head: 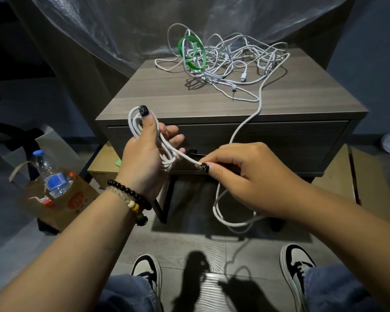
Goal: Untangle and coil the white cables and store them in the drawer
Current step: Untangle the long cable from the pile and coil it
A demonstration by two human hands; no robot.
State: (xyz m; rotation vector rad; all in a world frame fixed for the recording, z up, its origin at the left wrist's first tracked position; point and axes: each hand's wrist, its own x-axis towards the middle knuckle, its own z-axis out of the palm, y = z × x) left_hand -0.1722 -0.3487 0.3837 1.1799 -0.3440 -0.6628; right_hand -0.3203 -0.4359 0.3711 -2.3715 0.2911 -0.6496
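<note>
A tangle of white cables (230,61) with a green strap (193,52) lies at the back of the grey nightstand top (167,95). One white cable (245,124) runs from the tangle over the front edge, down past the shut drawer (279,143), and loops below my right hand. My left hand (144,158) holds a small coil of this cable (135,122), with the thumb pressing on the loops. My right hand (241,174) pinches the cable between thumb and forefinger just right of the coil.
A brown paper bag with a plastic water bottle (52,174) stands on the floor at left. Cardboard boxes (104,165) sit under and beside the nightstand. Clear plastic sheeting (122,30) hangs behind. My shoes (146,273) are on the floor below.
</note>
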